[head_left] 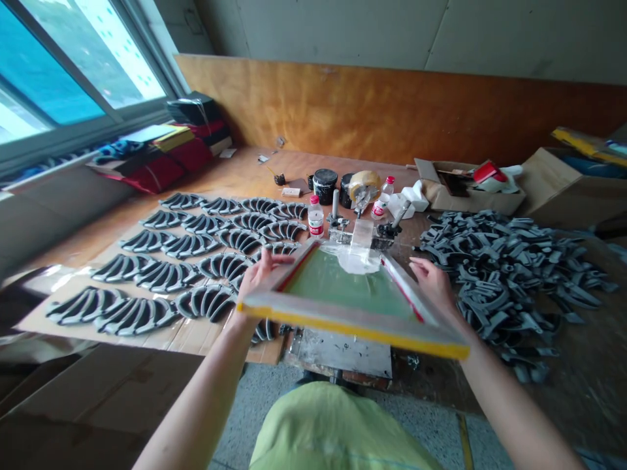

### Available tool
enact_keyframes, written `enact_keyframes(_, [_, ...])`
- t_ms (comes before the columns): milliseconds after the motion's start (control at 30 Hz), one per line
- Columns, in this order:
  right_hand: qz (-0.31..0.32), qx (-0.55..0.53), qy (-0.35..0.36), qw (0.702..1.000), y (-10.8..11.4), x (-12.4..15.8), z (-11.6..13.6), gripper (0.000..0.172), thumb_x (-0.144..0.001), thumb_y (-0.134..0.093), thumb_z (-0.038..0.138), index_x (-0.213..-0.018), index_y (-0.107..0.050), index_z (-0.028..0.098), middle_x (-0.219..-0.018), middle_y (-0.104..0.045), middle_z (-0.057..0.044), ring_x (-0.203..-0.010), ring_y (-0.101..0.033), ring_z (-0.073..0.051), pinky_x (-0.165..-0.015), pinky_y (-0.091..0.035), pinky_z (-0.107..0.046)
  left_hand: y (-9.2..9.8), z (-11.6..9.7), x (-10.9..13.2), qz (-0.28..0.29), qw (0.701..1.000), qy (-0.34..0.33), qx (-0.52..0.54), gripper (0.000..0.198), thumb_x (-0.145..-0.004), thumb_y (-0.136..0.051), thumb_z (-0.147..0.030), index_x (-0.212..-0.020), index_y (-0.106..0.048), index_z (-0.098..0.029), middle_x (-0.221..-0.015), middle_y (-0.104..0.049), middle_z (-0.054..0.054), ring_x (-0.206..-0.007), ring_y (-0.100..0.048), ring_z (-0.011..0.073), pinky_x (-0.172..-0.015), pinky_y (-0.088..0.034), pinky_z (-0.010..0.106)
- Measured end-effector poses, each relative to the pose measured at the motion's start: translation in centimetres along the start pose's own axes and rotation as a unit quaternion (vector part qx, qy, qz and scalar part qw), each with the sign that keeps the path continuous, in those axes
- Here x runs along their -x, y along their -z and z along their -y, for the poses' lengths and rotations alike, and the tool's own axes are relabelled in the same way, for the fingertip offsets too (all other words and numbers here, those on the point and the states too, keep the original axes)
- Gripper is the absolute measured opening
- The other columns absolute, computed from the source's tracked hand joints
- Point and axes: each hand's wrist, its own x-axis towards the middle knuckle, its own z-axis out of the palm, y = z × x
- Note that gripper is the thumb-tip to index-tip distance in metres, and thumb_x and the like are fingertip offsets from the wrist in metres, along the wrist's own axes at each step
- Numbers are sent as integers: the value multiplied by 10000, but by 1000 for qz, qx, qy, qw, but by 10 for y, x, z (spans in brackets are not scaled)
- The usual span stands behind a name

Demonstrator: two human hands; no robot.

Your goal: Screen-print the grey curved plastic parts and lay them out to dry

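A screen-printing frame (337, 320) with green mesh is raised at a tilt in front of me, its near edge lined with yellow tape. Its far end meets a metal clamp (386, 232) on the table. Beside the left rail is my left hand (262, 274), thumb up and fingers stretched toward the frame; whether they touch it is unclear. My right hand (434, 281) is by the right rail with its fingers apart, pointing inward. Both wrists pass partly behind the frame's near corners. Beneath the frame shows a metal base plate (343, 352).
Rows of grey ribbed, curved parts (159, 274) lie on cardboard at left. A heap of similar grey parts (504, 274) covers the right side. Behind stand a red-capped bottle (315, 219), black tubs (325, 186), a tape roll (365, 186) and an open cardboard box (470, 196).
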Motion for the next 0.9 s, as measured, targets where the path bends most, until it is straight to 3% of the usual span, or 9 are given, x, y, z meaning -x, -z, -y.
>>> enact_keyframes(100, [-11, -14, 49, 999, -8, -25, 38, 398, -904, -551, 333, -1262, -587, 162, -1202, -651, -134, -1019, -640, -240, -857, -535, -383, 17, 54, 30, 64, 987, 134, -65, 601, -740, -618, -673, -1031, -710, -156, -742, -694, 28, -604, -599, 156, -520, -430, 233])
enact_keyframes(200, [9, 75, 139, 987, -32, -47, 84, 530, -806, -681, 250, -1305, -536, 152, -1349, -529, -161, -1196, -518, -290, -967, -464, -424, 17, 106, 44, 72, 981, 157, -88, 779, -743, -637, -632, -1369, -524, -182, -778, -699, 17, -666, -627, 178, -572, -460, 247])
enact_keyframes(333, [127, 174, 134, 967, -58, -59, 111, 362, -788, -674, 170, -1140, -590, 168, -1081, -653, -120, -1019, -575, -253, -839, -463, -338, 11, 147, 44, 63, 983, 146, -95, 777, -810, -577, -586, -1454, -410, -186, -805, -694, 10, -714, -643, 185, -635, -484, 264])
enact_keyframes(433, [186, 197, 108, 957, -67, -55, 110, 219, -809, -636, 169, -1026, -617, 189, -939, -689, -68, -873, -605, -211, -749, -446, -288, 11, 156, 42, 72, 982, 154, -88, 733, -813, -575, -577, -1419, -454, -184, -857, -713, 24, -757, -657, 196, -673, -497, 275])
enact_keyframes(533, [191, 192, 146, 952, -70, -37, 106, 117, -806, -593, 106, -889, -638, 175, -914, -691, -71, -884, -597, -206, -759, -437, -286, 12, 156, 42, 61, 981, 165, -87, 704, -795, -583, -587, -1367, -514, -182, -878, -730, 33, -785, -668, 212, -681, -502, 280])
enact_keyframes(733, [227, 134, 289, 920, -45, 10, 94, 258, -804, -485, -1, -844, -653, 190, -855, -674, -48, -878, -573, -190, -721, -424, -275, 10, 157, 44, 52, 981, 160, -92, 653, -801, -582, -576, -1313, -557, -172, -863, -728, 30, -780, -659, 207, -675, -494, 272])
enact_keyframes(900, [262, 110, 306, 909, -29, -4, 92, 187, -821, -549, 63, -808, -653, 218, -814, -665, -13, -828, -574, -174, -709, -416, -265, 8, 155, 44, 41, 982, 160, -98, 659, -788, -590, -586, -1287, -579, -155, -800, -709, 19, -753, -652, 210, -660, -483, 275])
